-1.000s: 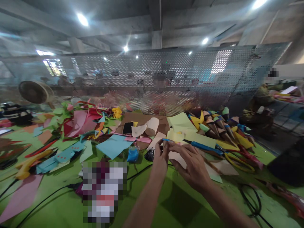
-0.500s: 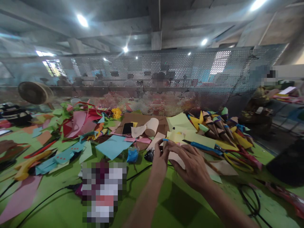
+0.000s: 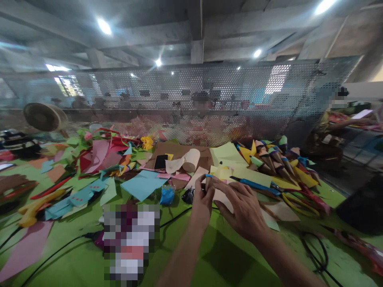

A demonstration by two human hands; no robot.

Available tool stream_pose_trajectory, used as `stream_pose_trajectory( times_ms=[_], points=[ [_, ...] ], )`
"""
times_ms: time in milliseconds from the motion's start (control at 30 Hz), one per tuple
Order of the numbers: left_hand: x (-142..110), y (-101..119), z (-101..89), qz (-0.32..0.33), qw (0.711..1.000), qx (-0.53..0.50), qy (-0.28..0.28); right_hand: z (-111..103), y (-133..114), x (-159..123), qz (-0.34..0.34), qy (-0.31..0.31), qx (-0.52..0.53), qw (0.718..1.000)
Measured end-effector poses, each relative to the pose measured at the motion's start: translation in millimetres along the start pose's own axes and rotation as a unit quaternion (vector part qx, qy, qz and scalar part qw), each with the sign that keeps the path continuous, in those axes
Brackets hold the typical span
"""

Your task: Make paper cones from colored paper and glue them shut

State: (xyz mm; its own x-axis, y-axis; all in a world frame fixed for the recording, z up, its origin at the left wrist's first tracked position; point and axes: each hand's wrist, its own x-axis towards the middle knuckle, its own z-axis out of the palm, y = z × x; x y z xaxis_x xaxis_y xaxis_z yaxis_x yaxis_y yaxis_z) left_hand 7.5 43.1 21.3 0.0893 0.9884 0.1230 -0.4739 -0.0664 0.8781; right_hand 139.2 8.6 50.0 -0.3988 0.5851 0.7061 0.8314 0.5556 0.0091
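While a perforated metal screen [image 3: 185, 83] is standing across the room, a green surface [image 3: 176, 255] is carrying loads of coloured paper. Finished-looking brown cones [image 3: 278, 159] are lying bunched to the right; nobody's telling from this what's left. The right hand [image 3: 243, 207] is reaching in, thumb apart from its fingers, and the left hand [image 3: 202, 203] is clamping its fingers on a tiny blue-topped piece [image 3: 208, 175] above the surface.

We can't tell what the blue bit [image 3: 208, 175] at our L hand [image 3: 204, 191] is: fingers hide most of it. Mosaic blurs the item [image 3: 131, 243] on the counter [image 3: 170, 239]; the black bin [image 3: 363, 203] is cut off, R edge.
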Motion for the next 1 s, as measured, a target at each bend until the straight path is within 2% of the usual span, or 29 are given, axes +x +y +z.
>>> stream_pose_trajectory(
  times_ms=[333,500,800,1000],
  points=[
    [-1.5,1.6,3.6,0.006,1.0,0.018,0.014,1.0,0.1,0.1,0.02,-0.027,0.0,0.999],
    [-1.5,-0.9,3.5,0.018,1.0,-0.005,-0.009,-1.0,0.6,0.3,0.012,-0.022,0.014,1.0],
    [-2.8,-6.2,0.8,0.063,0.996,0.067,-0.006,-0.3,0.0,0.9,0.017,-0.029,-0.005,0.999],
    [0.3,-11.6,0.8,0.104,0.992,0.064,-0.016,-2.0,-0.7,0.0,0.007,-0.013,-0.015,1.0]
  ],
)
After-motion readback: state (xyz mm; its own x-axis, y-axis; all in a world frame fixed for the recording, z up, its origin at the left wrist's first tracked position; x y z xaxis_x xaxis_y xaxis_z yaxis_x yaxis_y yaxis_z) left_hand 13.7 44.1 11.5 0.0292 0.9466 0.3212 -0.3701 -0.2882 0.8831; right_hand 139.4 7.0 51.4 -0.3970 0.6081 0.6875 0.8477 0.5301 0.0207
